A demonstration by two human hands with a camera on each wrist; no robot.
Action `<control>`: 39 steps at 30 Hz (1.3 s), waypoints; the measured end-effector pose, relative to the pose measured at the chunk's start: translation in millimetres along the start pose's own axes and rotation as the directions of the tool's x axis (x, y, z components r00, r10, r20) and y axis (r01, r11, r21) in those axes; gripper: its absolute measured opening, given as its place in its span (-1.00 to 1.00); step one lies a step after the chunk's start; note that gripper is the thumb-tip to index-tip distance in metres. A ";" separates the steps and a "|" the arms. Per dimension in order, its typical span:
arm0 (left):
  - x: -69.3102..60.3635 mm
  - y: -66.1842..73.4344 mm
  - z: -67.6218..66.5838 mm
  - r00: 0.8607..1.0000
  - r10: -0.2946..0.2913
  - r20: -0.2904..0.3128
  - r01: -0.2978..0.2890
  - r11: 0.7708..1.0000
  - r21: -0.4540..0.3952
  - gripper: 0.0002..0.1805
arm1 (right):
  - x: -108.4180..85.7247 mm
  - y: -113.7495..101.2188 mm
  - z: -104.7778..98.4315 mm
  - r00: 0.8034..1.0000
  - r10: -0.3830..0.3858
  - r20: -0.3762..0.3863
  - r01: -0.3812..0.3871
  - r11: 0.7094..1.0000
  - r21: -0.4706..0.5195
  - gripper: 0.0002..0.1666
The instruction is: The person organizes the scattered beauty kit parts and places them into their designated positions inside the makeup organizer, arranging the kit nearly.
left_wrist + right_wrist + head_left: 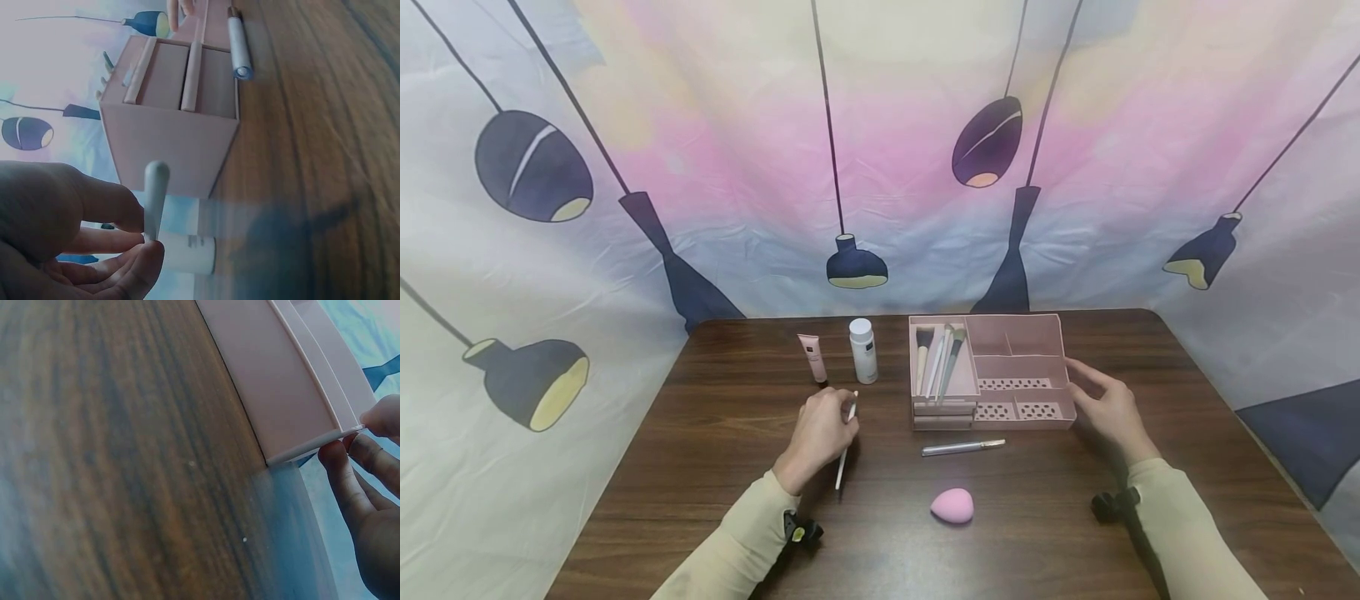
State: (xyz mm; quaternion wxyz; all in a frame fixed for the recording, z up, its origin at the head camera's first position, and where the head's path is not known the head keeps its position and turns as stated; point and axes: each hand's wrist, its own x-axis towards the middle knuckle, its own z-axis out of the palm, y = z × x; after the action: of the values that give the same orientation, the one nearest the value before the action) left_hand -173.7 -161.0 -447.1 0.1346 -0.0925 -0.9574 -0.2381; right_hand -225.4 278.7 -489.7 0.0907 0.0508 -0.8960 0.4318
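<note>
My left hand (823,425) pinches a slim makeup brush (842,467) with a white handle, held just left of the organizer. In the left wrist view the rounded handle end (157,178) sticks out past the thumb and fingers; the bristle end is hidden there. A pink makeup organizer (1030,335) stands toward the back of the table, several brushes (951,358) lying in its left top tray. At its right side, my right hand (1111,414) grips the edge. The right wrist view has the thumb and fingertips (332,453) on either side of that pink wall's corner.
Behind the left hand are a pink tube (812,357) and a white bottle (864,354). A silver pen-like tube (961,448) lies in front of the organizer, and a pink makeup sponge (953,506) nearer me. The wooden table (700,500) meets a printed cloth backdrop.
</note>
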 end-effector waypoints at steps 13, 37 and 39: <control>16.2 26.5 -9.8 0.999 0.039 -0.020 -0.040 0.997 -0.059 -0.70 | -0.7 -0.7 0.1 1.000 0.011 0.000 -0.011 1.000 -0.008 -0.46; 49.9 64.0 -26.9 0.995 0.088 -0.049 -0.092 0.993 -0.076 -0.69 | 0.2 -0.6 0.0 1.000 0.024 -0.005 -0.024 0.999 -0.026 -0.45; 53.1 67.0 -28.3 0.994 0.097 -0.045 -0.100 0.992 -0.075 -0.68 | 0.0 -0.7 0.2 1.000 0.025 -0.004 -0.025 0.999 -0.024 -0.45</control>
State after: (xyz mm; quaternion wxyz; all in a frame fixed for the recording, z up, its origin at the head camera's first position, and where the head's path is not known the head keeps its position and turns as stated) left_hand -201.7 -110.4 -378.1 0.1623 -0.1398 -0.9388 -0.2697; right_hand -225.3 278.0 -489.3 0.0875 0.0375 -0.9015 0.4222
